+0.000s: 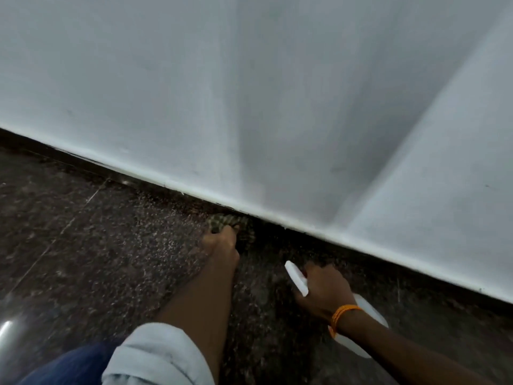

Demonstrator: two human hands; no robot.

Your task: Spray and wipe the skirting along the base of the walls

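1. The left hand is closed on a checked cloth, bunched under the fingertips and pressed against the dark skirting where the floor meets the white wall. By my reading, the step in hand is wiping.

2. The right hand is wrapped around a white spray bottle. Its nozzle end sticks out past the knuckles toward the cloth hand, and its body trails back behind the wrist, which wears an orange thread band. The bottle hangs low over the speckled floor, just beside the skirting. Whether a finger is on the trigger I cannot tell.

3. What is done: I cannot say with confidence. The strip of skirting on either side of the cloth looks equally dark and blurred, with no visible wet sheen or dust line to separate wiped from unwiped.

4. What is left, as a judgement: the skirting runs well beyond the cloth to its left, up to the frame edge, and also on past the bottle hand to the right. At least one of those stretches probably still needs spraying and wiping, so the task seems mid-course, not near its end.

5. Only this one wall shows; other walls are out of view.
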